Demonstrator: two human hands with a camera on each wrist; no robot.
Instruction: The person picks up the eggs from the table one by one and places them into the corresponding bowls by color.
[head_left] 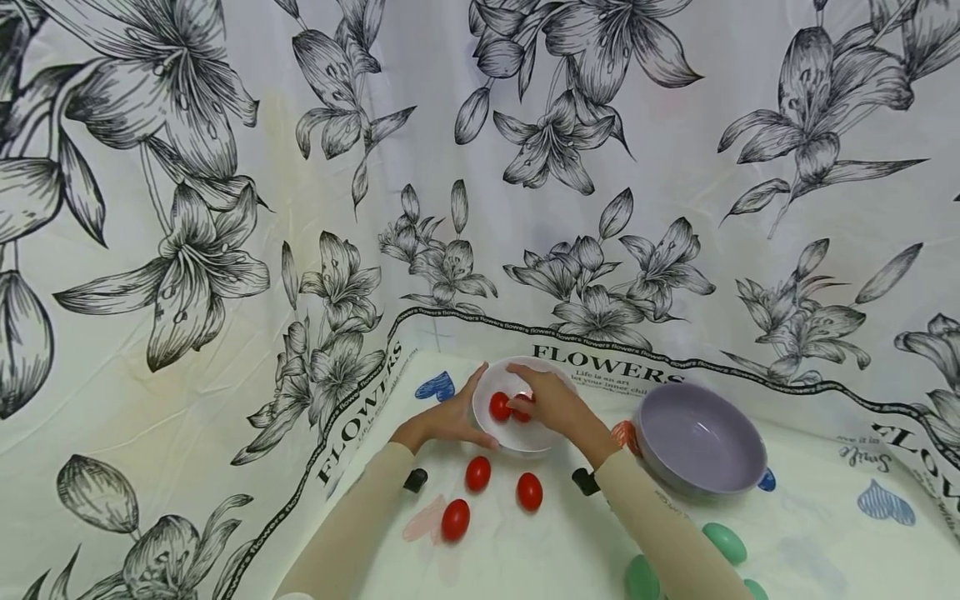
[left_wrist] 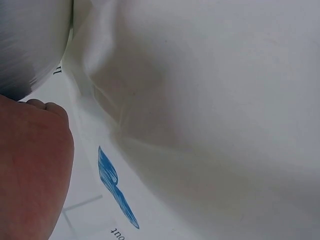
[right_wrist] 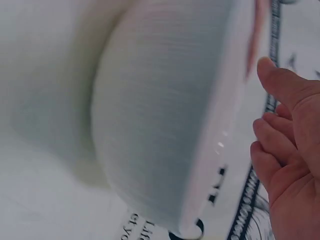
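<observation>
A white bowl [head_left: 517, 437] stands on the cloth with two red eggs [head_left: 500, 407] inside. My left hand [head_left: 453, 415] grips its left side, thumb at the front and fingers toward the back. In the left wrist view, the left hand [left_wrist: 32, 165] lies against the bowl [left_wrist: 30, 45]. My right hand [head_left: 561, 407] reaches over the bowl's right rim, its thumb beside the right-hand egg. The right wrist view shows the right hand [right_wrist: 295, 145] with loosely bent fingers and nothing between them, next to the bowl [right_wrist: 155, 105]. Three more red eggs [head_left: 477, 473] lie in front of the bowl.
To the right stands a purple bowl [head_left: 701, 437]. Several green eggs [head_left: 724, 543] lie near the right forearm, partly hidden by it. A white cloth with printed flowers [head_left: 592, 312] covers the table and rises behind as a backdrop.
</observation>
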